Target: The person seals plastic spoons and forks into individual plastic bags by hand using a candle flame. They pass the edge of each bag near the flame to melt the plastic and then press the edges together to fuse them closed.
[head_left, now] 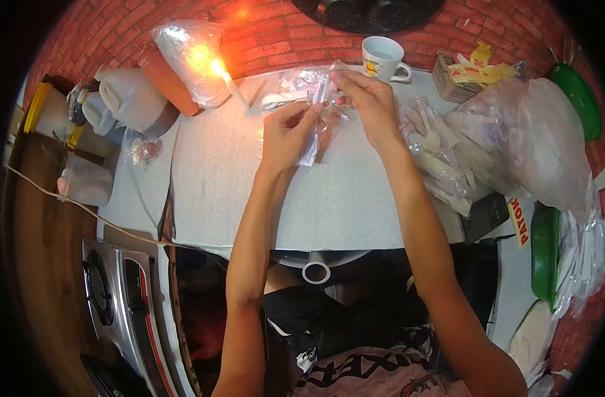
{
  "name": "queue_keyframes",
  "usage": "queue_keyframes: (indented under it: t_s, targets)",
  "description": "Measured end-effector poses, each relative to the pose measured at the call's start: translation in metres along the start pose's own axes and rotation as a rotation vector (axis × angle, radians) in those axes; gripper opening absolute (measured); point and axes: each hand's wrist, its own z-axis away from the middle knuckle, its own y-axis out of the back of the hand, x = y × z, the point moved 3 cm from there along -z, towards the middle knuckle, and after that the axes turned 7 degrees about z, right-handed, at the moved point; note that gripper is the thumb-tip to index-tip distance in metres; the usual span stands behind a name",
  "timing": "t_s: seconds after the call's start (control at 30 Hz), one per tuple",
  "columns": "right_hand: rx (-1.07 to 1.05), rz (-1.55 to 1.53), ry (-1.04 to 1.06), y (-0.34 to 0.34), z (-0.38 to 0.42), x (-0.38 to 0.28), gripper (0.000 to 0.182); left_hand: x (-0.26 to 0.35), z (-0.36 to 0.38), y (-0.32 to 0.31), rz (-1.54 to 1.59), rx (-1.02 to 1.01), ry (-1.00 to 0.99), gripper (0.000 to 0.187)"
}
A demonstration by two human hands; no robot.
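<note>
My left hand pinches a narrow clear plastic packet between thumb and fingers above the white tabletop. My right hand is closed at the packet's upper end, its fingertips pressed together on the plastic. What is inside the packet is too small to make out. Just beyond my hands lie white plastic spoons and crumpled clear wrappers. A lit white candle leans to the left of them, its flame close to a bulging clear plastic bag.
A mug and a small basket stand at the back. Bags of white plastic spoons crowd the right side. Jugs stand at left, above a gas stove. A cable crosses the left side.
</note>
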Motion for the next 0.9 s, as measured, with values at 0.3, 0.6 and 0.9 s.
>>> queue_keyframes:
  t_s: [0.3, 0.6, 0.9]
  targets:
    - [0.193, -0.198, 0.026, -0.007, 0.001, -0.003, 0.036, -0.002, -0.001, 0.001, -0.026, -0.026, -0.006, 0.025]
    - [0.207, -0.143, -0.076, -0.006, 0.003, -0.006, 0.027, -0.002, -0.001, 0.002, -0.099, -0.032, -0.006, 0.024]
    - [0.204, -0.138, -0.049, -0.006, 0.002, -0.004, 0.027, -0.006, 0.000, 0.002, -0.093, -0.056, 0.020, 0.026]
